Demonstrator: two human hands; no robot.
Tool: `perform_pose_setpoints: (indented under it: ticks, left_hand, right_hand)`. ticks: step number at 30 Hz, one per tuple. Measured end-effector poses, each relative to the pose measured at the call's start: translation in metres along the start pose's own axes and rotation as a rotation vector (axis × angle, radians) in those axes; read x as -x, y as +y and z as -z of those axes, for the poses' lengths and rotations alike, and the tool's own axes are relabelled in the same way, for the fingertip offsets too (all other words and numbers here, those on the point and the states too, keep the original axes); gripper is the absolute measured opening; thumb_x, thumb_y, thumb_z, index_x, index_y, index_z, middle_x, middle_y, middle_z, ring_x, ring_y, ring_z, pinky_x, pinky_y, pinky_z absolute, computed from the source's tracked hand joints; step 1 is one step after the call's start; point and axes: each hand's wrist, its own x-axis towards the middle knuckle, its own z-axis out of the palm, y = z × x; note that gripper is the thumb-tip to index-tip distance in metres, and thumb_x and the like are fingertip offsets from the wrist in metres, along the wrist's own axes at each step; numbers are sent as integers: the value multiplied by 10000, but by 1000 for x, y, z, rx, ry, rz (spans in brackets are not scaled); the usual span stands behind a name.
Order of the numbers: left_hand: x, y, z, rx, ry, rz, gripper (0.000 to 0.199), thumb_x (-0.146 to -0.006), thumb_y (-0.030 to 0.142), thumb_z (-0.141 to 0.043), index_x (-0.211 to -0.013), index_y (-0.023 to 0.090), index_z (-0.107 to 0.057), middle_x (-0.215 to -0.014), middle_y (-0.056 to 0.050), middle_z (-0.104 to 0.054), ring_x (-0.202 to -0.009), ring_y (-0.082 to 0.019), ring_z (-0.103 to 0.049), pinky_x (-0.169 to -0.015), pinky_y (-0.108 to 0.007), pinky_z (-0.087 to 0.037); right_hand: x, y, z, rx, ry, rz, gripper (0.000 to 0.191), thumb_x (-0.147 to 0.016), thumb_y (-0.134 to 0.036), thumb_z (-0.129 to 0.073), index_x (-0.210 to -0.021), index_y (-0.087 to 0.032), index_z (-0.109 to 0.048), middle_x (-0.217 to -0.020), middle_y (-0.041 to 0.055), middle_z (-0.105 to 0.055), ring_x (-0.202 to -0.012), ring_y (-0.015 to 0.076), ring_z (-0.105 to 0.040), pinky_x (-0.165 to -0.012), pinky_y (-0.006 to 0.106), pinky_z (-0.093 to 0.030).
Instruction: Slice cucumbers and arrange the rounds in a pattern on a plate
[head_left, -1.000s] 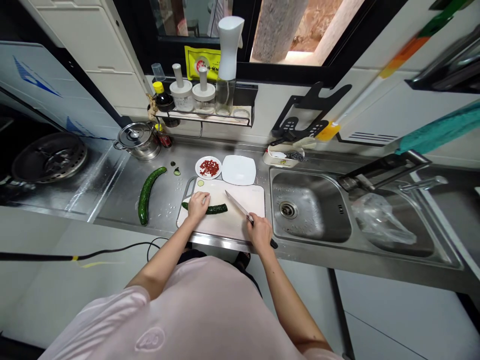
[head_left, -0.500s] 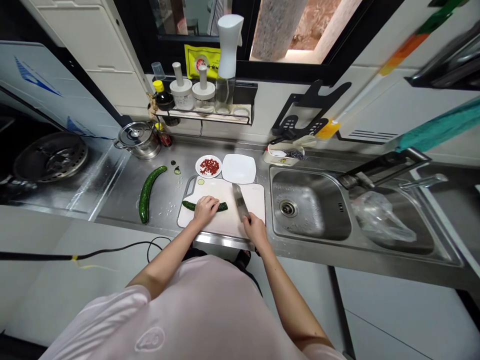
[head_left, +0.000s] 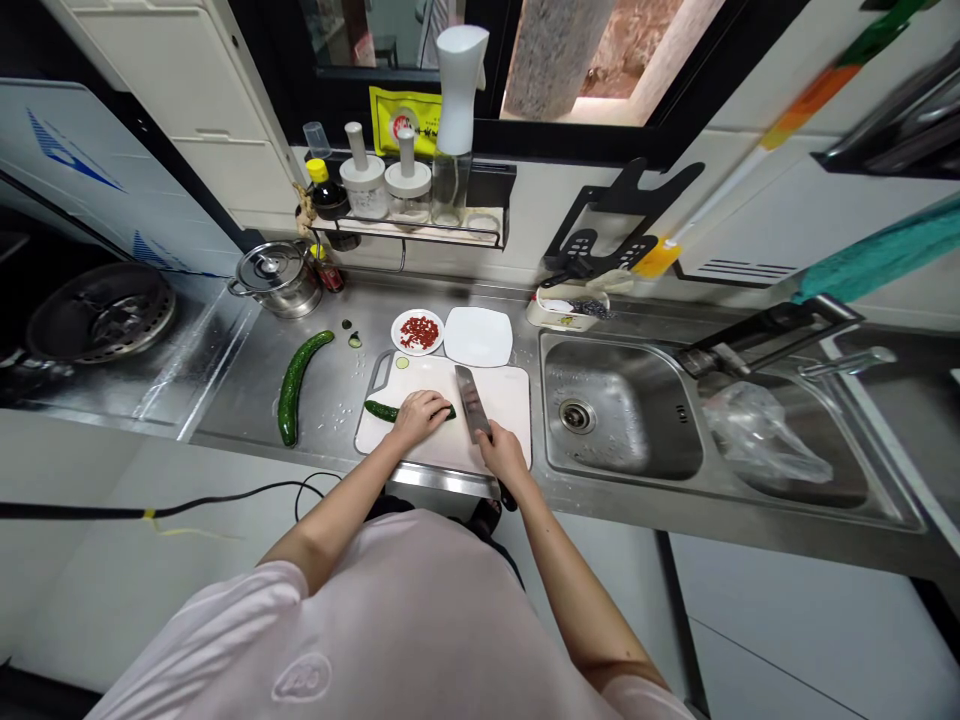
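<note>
Holding a bumpy green cucumber [head_left: 381,411] on the white board [head_left: 506,400] with left grip [head_left: 421,416], grasping a steel knife [head_left: 471,400] with right grip [head_left: 504,456]; showing one pale round slice [head_left: 402,363] by the back-left corner, seemingly leaving most uncut.

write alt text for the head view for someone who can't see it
A person's left hand holds a cucumber on a white cutting board; the right hand holds a knife near its right end. Behind the board are a plate of red pieces and a squarish white plate.
</note>
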Motion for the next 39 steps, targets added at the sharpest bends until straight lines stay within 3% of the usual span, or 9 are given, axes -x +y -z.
perform_pose_setpoints:
  ticks: [11, 23, 39]
  left_hand:
    - [12, -6, -14, -27, -22, -10, 269, -919, 344, -466, -1087, 254, -656, -976, -43, -651, -918, -148, -585, -796, -276, -476]
    - [13, -3, -16, -86, -2, -6, 277, -930, 334, -443, -1082, 260, -663, -970, -49, -654, -904, -148, -573, -765, -263, -464]
    - [13, 2, -12, -83, -7, -4, 275, -923, 317, -445, -1102, 281, -650, -975, -57, -639, -905, -159, -560, -758, -274, -457]
  right_hand:
    - [3, -4, 2, 144, -56, -3, 248, -949, -313, -360, -1038, -186, -554, -909, 64, -678, -841, 180, -609, -622, 242, -280]
    - [11, -16, 5, 282, -93, 2, 285, -974, -345, -304, -1071, -195, -526, -908, 79, -673, -842, 200, -628, -667, 253, -338]
    - [16, -27, 9, 267, -155, -9, 254, -974, -284, -298, -1076, -182, -506, -926, 100, -664, -868, 208, -628, -696, 269, -371]
